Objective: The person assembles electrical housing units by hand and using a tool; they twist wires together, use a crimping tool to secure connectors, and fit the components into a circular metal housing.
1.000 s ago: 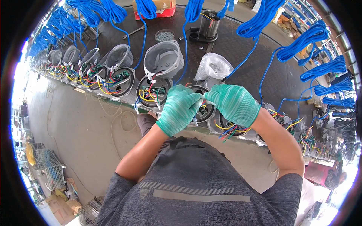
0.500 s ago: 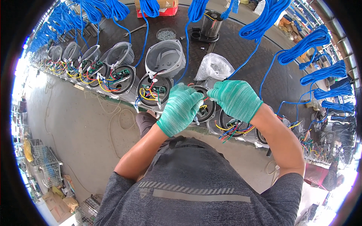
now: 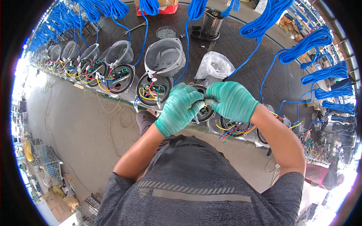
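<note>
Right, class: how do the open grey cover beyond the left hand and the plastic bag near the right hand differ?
The open grey cover is opaque, while the plastic bag is whitish and see-through. The cover has a firm, rounded rim; the bag is crumpled and irregular. The cover also looks larger than the bag. Both sit beyond the left hand and right hand.

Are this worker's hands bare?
No, the left hand and the right hand both wear green gloves that reach the wrists.
</note>
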{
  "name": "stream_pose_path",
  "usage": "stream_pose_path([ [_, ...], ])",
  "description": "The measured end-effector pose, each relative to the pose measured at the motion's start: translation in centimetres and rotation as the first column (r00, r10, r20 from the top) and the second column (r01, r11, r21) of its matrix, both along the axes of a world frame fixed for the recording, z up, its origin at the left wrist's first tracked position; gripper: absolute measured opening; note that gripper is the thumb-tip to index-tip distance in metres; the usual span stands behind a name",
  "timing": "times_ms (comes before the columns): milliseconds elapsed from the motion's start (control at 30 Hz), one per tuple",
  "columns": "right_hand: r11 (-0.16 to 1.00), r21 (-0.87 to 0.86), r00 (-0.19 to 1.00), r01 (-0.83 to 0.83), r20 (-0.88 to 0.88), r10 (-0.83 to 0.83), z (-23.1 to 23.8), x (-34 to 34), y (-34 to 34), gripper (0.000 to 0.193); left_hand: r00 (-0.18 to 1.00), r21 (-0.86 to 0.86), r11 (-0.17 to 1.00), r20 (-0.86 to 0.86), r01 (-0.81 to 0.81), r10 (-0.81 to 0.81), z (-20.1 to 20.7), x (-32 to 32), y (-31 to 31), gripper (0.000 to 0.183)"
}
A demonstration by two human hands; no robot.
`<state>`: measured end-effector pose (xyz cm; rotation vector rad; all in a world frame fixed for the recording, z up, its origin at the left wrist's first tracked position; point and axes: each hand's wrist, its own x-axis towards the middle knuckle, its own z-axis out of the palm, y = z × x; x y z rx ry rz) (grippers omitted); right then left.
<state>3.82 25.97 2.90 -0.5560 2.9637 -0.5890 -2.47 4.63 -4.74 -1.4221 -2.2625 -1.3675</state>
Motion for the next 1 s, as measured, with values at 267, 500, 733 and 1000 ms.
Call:
stream_pose_path([
  [267,0.568,-0.341,0.479,0.749,0.871,-0.108,-0.2,0.6,-0.1,0.028,0.992,-0.008,0.999,-0.119,0.049,-0.049,0.4,0.0,0.0,0.019],
  [500,0.956,0.215,0.876,-0.198,-0.399,0.271,-0.1,1.0,2.5,0.026,0.997,0.034,0.998,-0.047,0.059,-0.057,0.1,-0.3,0.3,0.018],
  [733,0.906,0.365,0.845,-0.214,-0.397,0.359,-0.8,1.0,1.5,0.019,0.995,0.045,0.994,-0.025,0.102,-0.101,0.2,-0.5,0.3,0.019],
  [1000,0.970,-0.195,0.957,-0.145,-0.278,0.087,-4.5,2.1,0.1,0.005,0.992,-0.009,0.995,-0.078,0.098,-0.099,0.7,-0.3,0.4,0.021],
])
